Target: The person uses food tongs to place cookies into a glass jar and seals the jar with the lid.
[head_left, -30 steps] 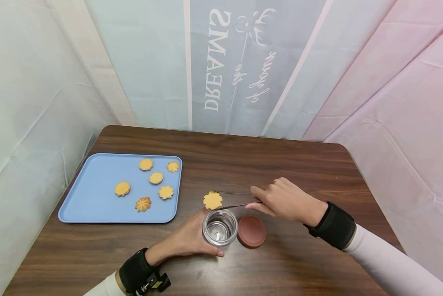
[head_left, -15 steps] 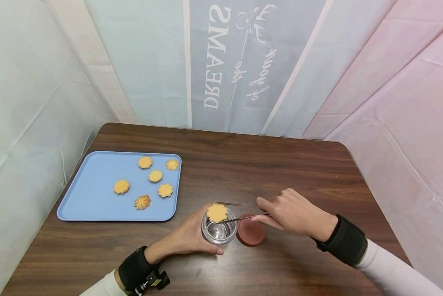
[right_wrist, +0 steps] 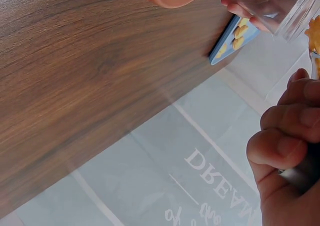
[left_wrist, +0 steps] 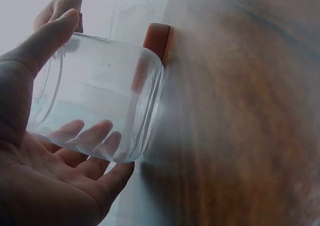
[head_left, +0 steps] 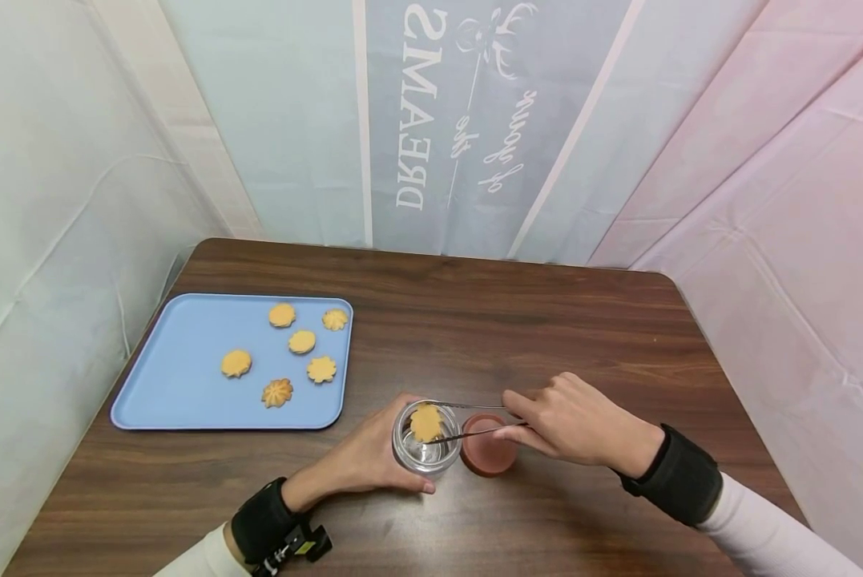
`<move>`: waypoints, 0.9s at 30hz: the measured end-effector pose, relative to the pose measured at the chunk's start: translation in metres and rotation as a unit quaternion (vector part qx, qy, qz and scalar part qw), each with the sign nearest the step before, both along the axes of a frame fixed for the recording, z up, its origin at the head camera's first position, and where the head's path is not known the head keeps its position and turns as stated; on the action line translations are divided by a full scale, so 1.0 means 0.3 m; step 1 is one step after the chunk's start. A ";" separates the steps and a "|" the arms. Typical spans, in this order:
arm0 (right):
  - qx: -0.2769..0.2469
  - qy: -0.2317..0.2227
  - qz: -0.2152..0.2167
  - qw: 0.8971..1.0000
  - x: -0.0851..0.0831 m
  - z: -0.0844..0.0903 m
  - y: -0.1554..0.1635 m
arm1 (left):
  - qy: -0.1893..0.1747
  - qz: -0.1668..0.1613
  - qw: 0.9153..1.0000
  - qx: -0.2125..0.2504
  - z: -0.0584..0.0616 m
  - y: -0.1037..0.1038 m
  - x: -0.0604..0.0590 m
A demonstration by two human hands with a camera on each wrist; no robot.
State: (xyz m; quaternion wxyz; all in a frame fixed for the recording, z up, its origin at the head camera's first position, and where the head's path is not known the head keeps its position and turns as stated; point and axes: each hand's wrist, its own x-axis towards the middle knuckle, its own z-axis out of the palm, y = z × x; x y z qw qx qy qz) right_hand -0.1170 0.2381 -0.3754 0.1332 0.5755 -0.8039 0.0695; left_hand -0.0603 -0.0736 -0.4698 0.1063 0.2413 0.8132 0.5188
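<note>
Now cookie (in tweezers) lower, at jar mouth

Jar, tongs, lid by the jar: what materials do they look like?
Jar: clear glass, probably; the left hand shows through its wall in the left wrist view. Tongs: thin, shiny silver metal by the look, held by the right hand. Lid: matte reddish-brown, maybe plastic; cannot tell for sure.
</note>
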 end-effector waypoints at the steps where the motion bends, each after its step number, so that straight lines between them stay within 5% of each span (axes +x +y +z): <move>1: -0.001 0.001 0.001 1.000 0.000 0.000 0.001 | 0.000 0.000 1.000 0.000 0.000 0.000 -0.001; 27: -0.015 -0.001 -0.017 1.000 -0.039 0.014 -0.024 | 0.028 -0.006 1.000 0.007 -0.003 0.000 0.001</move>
